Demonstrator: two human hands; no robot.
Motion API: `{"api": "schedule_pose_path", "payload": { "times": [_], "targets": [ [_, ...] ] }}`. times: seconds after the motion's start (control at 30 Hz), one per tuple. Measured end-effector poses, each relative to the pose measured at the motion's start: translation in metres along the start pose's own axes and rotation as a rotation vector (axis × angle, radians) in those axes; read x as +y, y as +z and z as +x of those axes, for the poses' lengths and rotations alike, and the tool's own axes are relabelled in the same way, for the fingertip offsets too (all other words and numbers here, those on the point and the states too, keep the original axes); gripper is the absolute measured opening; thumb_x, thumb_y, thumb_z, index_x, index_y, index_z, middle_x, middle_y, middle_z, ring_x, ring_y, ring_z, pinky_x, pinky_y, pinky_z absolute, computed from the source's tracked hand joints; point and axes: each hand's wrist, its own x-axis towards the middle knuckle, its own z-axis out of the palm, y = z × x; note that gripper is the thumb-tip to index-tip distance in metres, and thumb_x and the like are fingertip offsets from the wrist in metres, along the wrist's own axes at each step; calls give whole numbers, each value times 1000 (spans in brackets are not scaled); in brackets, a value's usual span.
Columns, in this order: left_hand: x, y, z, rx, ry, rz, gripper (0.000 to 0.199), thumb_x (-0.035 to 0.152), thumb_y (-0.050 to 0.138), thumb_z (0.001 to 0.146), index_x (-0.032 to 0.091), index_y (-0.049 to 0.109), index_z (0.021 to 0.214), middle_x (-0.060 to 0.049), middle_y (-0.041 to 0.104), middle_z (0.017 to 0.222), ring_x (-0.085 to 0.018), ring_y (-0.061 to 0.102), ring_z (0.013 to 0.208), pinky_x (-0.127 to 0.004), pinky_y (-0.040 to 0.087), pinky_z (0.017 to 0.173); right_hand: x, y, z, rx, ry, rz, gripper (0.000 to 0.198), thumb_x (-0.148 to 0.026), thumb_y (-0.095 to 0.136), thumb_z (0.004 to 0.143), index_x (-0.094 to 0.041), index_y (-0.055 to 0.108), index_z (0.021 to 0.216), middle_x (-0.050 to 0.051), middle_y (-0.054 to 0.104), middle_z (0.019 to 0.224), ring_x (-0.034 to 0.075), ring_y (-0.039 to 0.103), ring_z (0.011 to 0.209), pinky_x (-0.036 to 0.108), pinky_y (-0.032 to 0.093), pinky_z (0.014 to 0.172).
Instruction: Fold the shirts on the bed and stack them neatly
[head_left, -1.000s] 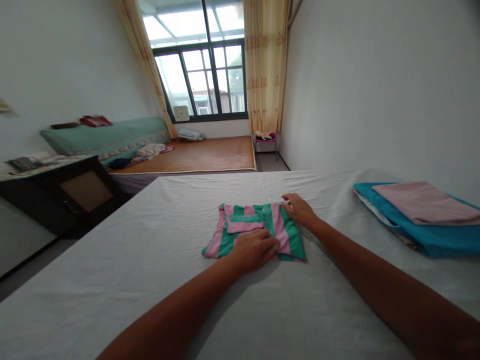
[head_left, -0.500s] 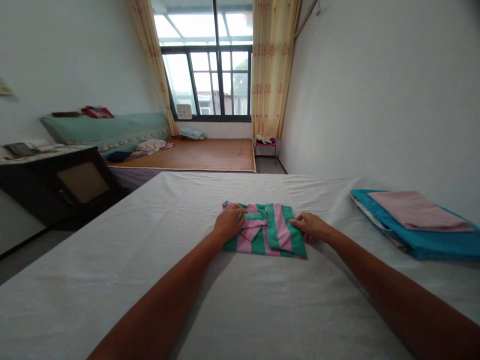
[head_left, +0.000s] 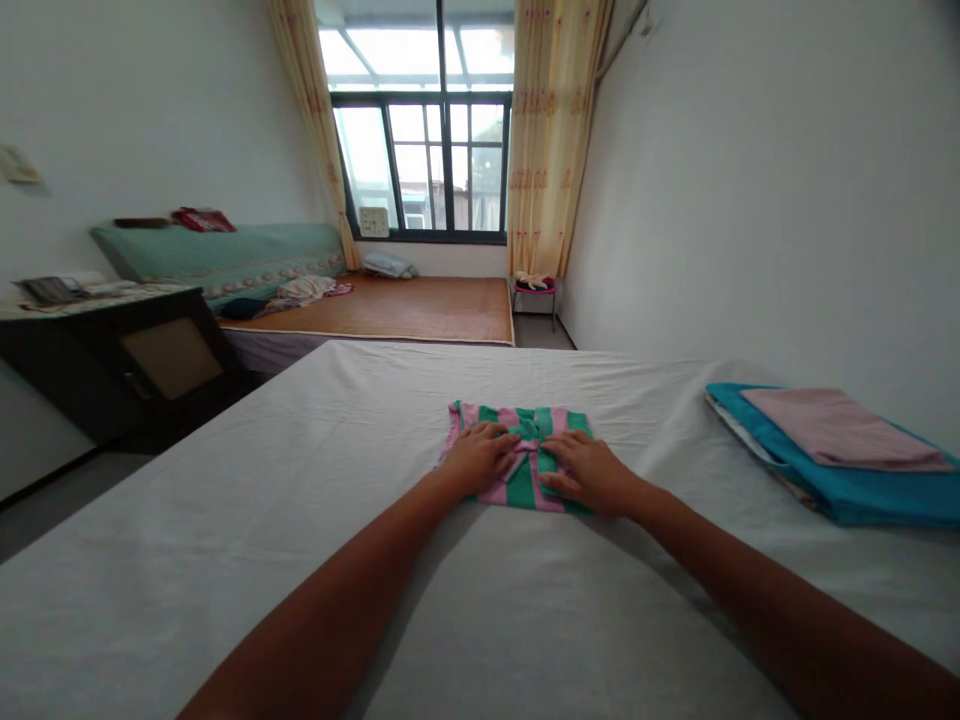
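Note:
A green-and-pink striped garment, folded into a small flat rectangle, lies on the white sheet. My left hand rests on its left half with the fingers stretched out toward the middle. On the right half lies my right hand, fingers spread flat over the folded cloth. The fingertips of both hands come close to each other near the garment's centre, where the fabric is slightly bunched. Parts of the garment are hidden under the hands.
On the right of the sheet lies a folded blue cloth with a folded pink cloth on top. A dark cabinet stands at the left. Beyond the sheet are a mat-covered bed and a small stool.
My right hand has moved left from the garment's right edge onto its top and spread its fingers. My left hand has shifted slightly right and flattened on the cloth.

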Motion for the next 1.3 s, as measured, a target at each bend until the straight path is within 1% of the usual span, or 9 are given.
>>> {"api": "schedule_pose_path", "payload": {
  "times": [0.13, 0.27, 0.5, 0.67, 0.83, 0.97, 1.07, 1.2, 1.3],
  "targets": [
    [-14, -8, 1, -39, -60, 3, 33, 43, 46, 93, 33, 62, 120, -3, 59, 125, -24, 51, 115, -43, 38, 98, 29, 1, -12, 36, 245, -104, 43, -45, 43, 92, -15, 58, 120, 18, 60, 122, 29, 53, 114, 39, 43, 89],
    [-31, -11, 4, -25, -200, -33, 35, 42, 40, 95, 28, 70, 105, -4, 62, 120, -23, 53, 113, -39, 42, 95, 60, -3, -25, -48, 536, -28, 46, -53, 39, 92, -15, 64, 101, 16, 69, 94, 26, 64, 89, 33, 45, 74],
    [-38, -1, 4, 21, -214, -89, 30, 36, 47, 91, 27, 69, 109, -3, 64, 118, -20, 54, 112, -35, 42, 98, 56, -4, -16, -122, 479, 269, 31, -47, 57, 76, -19, 55, 62, 1, 59, 62, 16, 54, 60, 26, 35, 54],
    [-43, 0, 5, 78, -203, -174, 28, 31, 48, 89, 23, 72, 102, -4, 67, 114, -20, 57, 108, -34, 42, 98, 45, -13, -3, 21, 580, 572, 17, -34, 51, 74, -18, 56, 79, -1, 59, 69, 14, 53, 61, 24, 37, 53],
    [-44, -8, 8, 194, -277, -239, 26, 28, 48, 88, 20, 73, 92, -5, 71, 100, -19, 60, 98, -34, 41, 96, 27, -37, 21, 160, 396, 172, 13, -23, 53, 71, -20, 51, 83, -2, 57, 71, 15, 50, 63, 25, 35, 59],
    [-40, -16, 11, 224, -335, -378, 31, 33, 46, 88, 17, 73, 86, -5, 71, 83, -18, 62, 82, -29, 46, 79, -12, -54, 51, 89, 268, -40, 18, -20, 53, 75, -21, 54, 93, 2, 63, 78, 17, 55, 68, 25, 33, 61],
    [-43, -19, 11, 240, -423, -694, 39, 43, 45, 88, 14, 70, 84, -4, 68, 74, -17, 62, 72, -27, 47, 66, -56, -51, 78, 19, 194, -68, 19, -21, 55, 77, -20, 57, 96, 7, 67, 88, 20, 60, 79, 27, 37, 65],
    [-56, -23, 2, 280, -549, -1186, 57, 63, 47, 83, 11, 67, 87, -7, 68, 76, -19, 63, 73, -28, 49, 65, -96, -33, 111, -64, 67, 408, 22, -28, 58, 82, -17, 58, 102, 7, 67, 94, 19, 61, 83, 30, 46, 72],
    [-68, -24, -5, 248, -568, -1317, 63, 69, 48, 79, 11, 66, 92, -10, 70, 83, -21, 65, 79, -31, 50, 71, -91, -28, 122, -16, 60, 895, 32, -39, 55, 86, -18, 56, 111, 8, 64, 107, 17, 61, 90, 30, 52, 72]
  ]
}}
